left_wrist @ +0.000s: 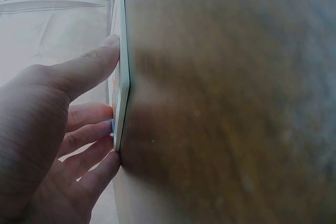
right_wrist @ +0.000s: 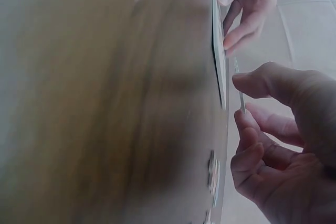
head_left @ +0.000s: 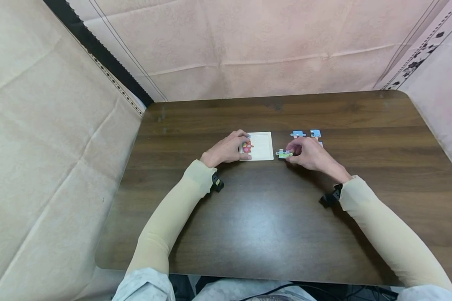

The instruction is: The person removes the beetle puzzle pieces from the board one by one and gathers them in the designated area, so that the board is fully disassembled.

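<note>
My left hand (head_left: 227,148) spans the left end of a white puzzle tray (head_left: 263,146) on the table, thumb at the near side and fingers toward the far side. Between them a puzzle piece with a red figure (head_left: 247,146) lies in the tray. In the left wrist view, the thumb and fingertips are on the tray's edge (left_wrist: 124,85). To the tray's right, my right hand (head_left: 306,152) pinches a green and blue jigsaw piece (head_left: 283,154) between thumb and fingers. The right wrist view shows this thin piece (right_wrist: 242,100) edge-on, raised above the table.
Beyond the right hand lie a blue jigsaw piece (head_left: 298,134) and another blue one (head_left: 315,133), with a further piece (head_left: 321,144) partly hidden by the hand. The brown wooden table (head_left: 248,225) meets hanging cloth (head_left: 267,79) at its back edge.
</note>
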Demonstrator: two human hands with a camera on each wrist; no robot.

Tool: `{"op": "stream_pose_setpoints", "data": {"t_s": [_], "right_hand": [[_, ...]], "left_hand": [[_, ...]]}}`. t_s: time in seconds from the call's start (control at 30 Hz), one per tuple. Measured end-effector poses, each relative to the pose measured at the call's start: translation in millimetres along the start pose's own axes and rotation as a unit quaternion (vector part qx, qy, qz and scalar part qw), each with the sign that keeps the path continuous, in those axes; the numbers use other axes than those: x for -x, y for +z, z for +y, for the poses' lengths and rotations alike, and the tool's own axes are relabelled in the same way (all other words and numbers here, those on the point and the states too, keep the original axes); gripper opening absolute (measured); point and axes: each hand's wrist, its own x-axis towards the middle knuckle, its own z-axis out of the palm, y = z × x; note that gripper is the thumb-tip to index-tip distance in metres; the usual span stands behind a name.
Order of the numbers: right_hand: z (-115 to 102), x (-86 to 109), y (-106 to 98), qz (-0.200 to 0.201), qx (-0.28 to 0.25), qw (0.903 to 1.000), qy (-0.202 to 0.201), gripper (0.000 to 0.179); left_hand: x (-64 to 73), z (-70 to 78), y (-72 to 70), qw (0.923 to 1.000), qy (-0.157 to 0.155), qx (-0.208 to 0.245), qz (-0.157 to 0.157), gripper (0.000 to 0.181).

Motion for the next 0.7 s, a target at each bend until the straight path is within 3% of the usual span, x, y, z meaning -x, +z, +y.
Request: {"op": "stream_pose_setpoints", "data": {"t_s": [0.7], "right_hand": [[24.3,24.0,-14.7,-0.005,0.014,0.9995,0.029,0.027]], "left_hand": [[1.5,0.6,0.9,1.0000,0.003,0.005,0.008,0.067]]}}
